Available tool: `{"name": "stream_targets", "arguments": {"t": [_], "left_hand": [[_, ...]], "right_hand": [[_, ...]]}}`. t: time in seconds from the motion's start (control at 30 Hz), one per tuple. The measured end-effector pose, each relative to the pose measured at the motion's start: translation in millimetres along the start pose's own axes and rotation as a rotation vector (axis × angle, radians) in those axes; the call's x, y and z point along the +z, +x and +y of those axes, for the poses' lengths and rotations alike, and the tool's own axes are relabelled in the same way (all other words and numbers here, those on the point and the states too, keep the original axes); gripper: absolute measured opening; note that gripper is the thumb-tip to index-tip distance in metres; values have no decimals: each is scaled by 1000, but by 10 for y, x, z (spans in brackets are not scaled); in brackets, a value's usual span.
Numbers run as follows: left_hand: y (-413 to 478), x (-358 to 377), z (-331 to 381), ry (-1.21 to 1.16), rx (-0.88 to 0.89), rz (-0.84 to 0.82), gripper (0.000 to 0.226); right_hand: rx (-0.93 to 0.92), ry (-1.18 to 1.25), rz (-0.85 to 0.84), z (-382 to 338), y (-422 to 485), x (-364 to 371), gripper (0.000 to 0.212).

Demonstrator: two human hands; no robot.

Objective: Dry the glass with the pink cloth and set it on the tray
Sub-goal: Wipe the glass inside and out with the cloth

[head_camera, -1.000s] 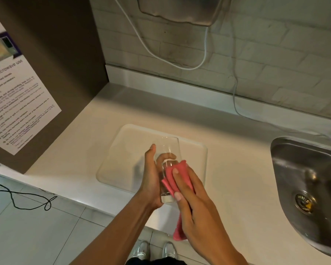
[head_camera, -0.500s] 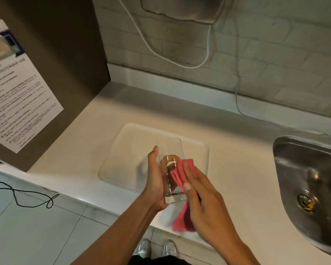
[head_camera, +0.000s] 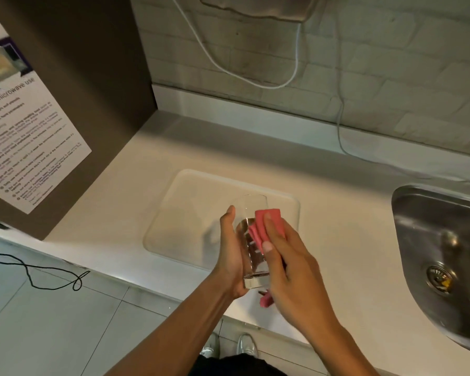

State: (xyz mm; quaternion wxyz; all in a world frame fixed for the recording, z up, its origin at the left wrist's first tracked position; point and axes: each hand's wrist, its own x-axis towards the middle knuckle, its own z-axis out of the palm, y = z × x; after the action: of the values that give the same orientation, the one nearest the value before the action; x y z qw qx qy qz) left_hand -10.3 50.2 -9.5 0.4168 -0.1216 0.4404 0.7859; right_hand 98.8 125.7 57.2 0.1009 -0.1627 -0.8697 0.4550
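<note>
A clear tall glass (head_camera: 251, 210) is held in the air above the near edge of a translucent white tray (head_camera: 190, 202) that lies on the counter. My left hand (head_camera: 229, 253) grips the glass from its left side, thumb up along the wall. Against the right side of the glass my right hand (head_camera: 288, 264) presses a folded pink cloth (head_camera: 267, 221). A tail of the cloth hangs below my right palm. The glass's base points toward me and its rim tilts away over the tray.
A steel sink (head_camera: 442, 256) with a drain is sunk into the counter at the right. A brown panel with a printed notice (head_camera: 25, 126) stands at the left. White cables hang on the brick wall (head_camera: 391, 77) behind. A black cord (head_camera: 38, 275) lies on the floor tiles.
The pink cloth has slid up the glass's side toward the rim under my right hand. The glass stays in my left hand over the tray's near edge.
</note>
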Motion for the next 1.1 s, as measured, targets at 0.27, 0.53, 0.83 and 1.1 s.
{"name": "stream_targets", "arguments": {"t": [0.27,0.53,0.83,1.1], "left_hand": [[32,-40,18,20,-8,7,86],[6,-53,-38,75,-13,-53,88],[-50,35,-156,76,44,9,68],[-75,37,-225,58,30,11,70]], "right_hand": [[-12,-1,18,103,-184,65,48],[-83,-100,-43,88,-290,62,57],[-149,-331,62,5,66,67,56],[-72,-321,115,25,279,46,53]]}}
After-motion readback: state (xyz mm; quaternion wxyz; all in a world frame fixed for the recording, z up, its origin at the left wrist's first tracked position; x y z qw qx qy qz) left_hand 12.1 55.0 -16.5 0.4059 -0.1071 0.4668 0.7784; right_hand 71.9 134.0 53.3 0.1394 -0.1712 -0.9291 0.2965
